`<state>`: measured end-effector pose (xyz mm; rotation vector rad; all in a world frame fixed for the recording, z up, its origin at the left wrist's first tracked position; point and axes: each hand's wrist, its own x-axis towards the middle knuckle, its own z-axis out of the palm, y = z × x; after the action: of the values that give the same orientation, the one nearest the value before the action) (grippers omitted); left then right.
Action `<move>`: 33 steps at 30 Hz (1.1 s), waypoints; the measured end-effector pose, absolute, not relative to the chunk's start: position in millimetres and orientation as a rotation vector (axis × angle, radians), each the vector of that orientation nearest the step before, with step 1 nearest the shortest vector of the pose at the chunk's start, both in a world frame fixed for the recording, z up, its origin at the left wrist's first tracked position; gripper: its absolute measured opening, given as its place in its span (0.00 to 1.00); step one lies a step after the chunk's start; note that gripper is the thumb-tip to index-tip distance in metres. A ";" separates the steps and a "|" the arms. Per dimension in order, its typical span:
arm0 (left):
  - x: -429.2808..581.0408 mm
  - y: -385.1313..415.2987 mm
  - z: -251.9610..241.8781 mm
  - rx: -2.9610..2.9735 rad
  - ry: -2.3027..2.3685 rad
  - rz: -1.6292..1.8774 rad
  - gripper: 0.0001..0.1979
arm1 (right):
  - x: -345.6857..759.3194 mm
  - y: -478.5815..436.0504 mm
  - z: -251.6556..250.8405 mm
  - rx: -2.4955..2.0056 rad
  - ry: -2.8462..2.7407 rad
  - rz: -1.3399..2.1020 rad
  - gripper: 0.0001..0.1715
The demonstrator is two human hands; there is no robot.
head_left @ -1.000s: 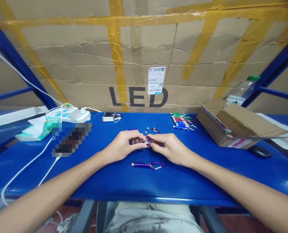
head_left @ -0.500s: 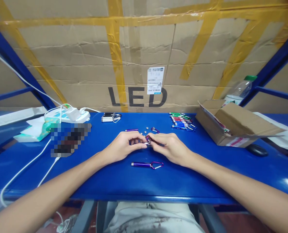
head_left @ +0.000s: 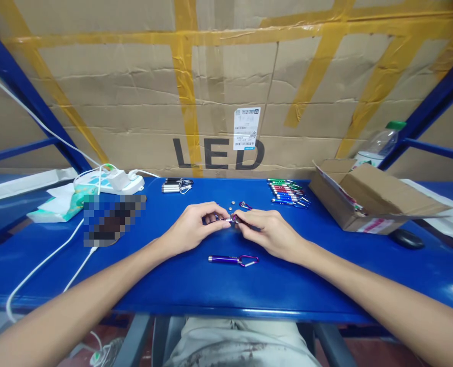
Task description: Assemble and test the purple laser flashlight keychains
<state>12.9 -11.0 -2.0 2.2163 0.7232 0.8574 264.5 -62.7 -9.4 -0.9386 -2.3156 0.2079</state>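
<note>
My left hand (head_left: 193, 228) and my right hand (head_left: 266, 230) meet over the middle of the blue table (head_left: 195, 280). Both pinch a small purple keychain flashlight (head_left: 230, 218) between their fingertips. A finished purple flashlight with a carabiner (head_left: 232, 260) lies just in front of my hands. Behind them lie a few small button cells (head_left: 231, 205) and a loose purple clip (head_left: 245, 205).
A row of coloured flashlights (head_left: 287, 192) lies at the back right, black and silver ones (head_left: 176, 185) at the back left. An open cardboard box (head_left: 367, 199), a black mouse (head_left: 406, 238), a bottle (head_left: 379, 145), a power strip (head_left: 115, 182) and tissues (head_left: 60, 206) stand around.
Both hands lifted slightly and shifted a little away from me, still working the small flashlight; the purple tube that lay behind my left hand is no longer visible.
</note>
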 end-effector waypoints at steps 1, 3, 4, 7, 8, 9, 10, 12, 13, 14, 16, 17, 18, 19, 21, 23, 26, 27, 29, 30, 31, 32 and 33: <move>12.5 -10.6 -1.6 2.235 0.738 0.854 0.12 | 265.4 -62.4 -8.5 -0.948 -2.325 0.207 0.17; 11.5 -9.7 -0.9 2.291 0.755 0.844 0.11 | 268.1 -62.0 -6.6 -0.948 -2.345 0.204 0.17; 11.0 -9.3 -0.4 2.328 0.757 0.838 0.11 | 269.7 -61.9 -5.6 -0.942 -2.351 0.198 0.18; 9.4 -8.8 1.2 2.455 0.747 0.803 0.09 | 274.2 -62.2 -2.3 -0.934 -2.366 0.191 0.21; 8.9 -9.0 1.8 2.491 0.734 0.780 0.09 | 275.2 -62.6 -1.2 -0.942 -2.368 0.201 0.21; 8.5 -9.3 2.5 2.519 0.715 0.749 0.09 | 275.9 -63.1 0.0 -0.949 -2.368 0.217 0.21; 8.0 -9.7 3.1 2.537 0.693 0.716 0.09 | 276.2 -63.7 1.2 -0.954 -2.367 0.238 0.20; 7.4 -11.1 4.4 2.557 0.648 0.651 0.09 | 276.1 -64.6 3.5 -0.955 -2.364 0.289 0.18; 7.3 -11.9 5.0 2.565 0.628 0.621 0.09 | 275.9 -64.9 4.5 -0.950 -2.368 0.316 0.17; 7.3 -12.8 5.5 2.570 0.609 0.596 0.09 | 275.6 -65.1 5.3 -0.946 -2.378 0.345 0.16; 7.7 -14.2 6.2 2.572 0.575 0.557 0.09 | 275.4 -64.6 5.8 -0.965 -2.395 0.381 0.17; 8.0 -14.7 6.5 2.565 0.565 0.545 0.10 | 275.5 -64.0 5.4 -0.985 -2.391 0.376 0.18; 8.2 -14.8 6.7 2.551 0.561 0.532 0.11 | 275.8 -63.0 4.6 -1.009 -2.377 0.352 0.18; 8.3 -14.5 7.0 2.535 0.564 0.522 0.13 | 276.2 -61.7 3.3 -1.033 -2.360 0.313 0.18; 7.5 -12.2 7.5 2.515 0.592 0.517 0.15 | 277.1 -58.5 -0.4 -1.062 -2.344 0.209 0.14; 4.9 -7.8 7.4 2.542 0.659 0.558 0.14 | 277.4 -55.0 -4.9 -1.086 -2.374 0.113 0.16; -1.2 0.7 5.3 2.697 0.844 0.669 0.15 | 275.4 -50.4 -11.1 -1.148 -2.427 0.017 0.21; -3.3 3.3 4.2 2.762 0.906 0.666 0.15 | 274.1 -49.4 -12.5 -1.169 -2.440 -0.008 0.22; -6.4 7.3 1.9 2.867 0.994 0.626 0.16 | 271.2 -48.0 -14.0 -1.197 -2.469 -0.049 0.24; -7.4 8.6 0.8 2.908 1.020 0.597 0.16 | 269.9 -47.5 -14.3 -1.202 -2.484 -0.064 0.25; -8.0 9.4 -0.2 2.938 1.035 0.569 0.16 | 268.9 -47.2 -14.3 -1.202 -2.498 -0.075 0.25; -8.3 9.9 -1.0 2.959 1.040 0.546 0.16 | 268.2 -47.0 -14.2 -1.197 -2.509 -0.082 0.26; -8.3 10.1 -1.6 2.971 1.035 0.531 0.16 | 267.7 -46.8 -14.1 -1.187 -2.519 -0.087 0.26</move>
<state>-8.3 10.1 -1.6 2.9705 1.0348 0.5309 267.7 -46.8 -14.1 -1.1868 -2.5186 -0.0868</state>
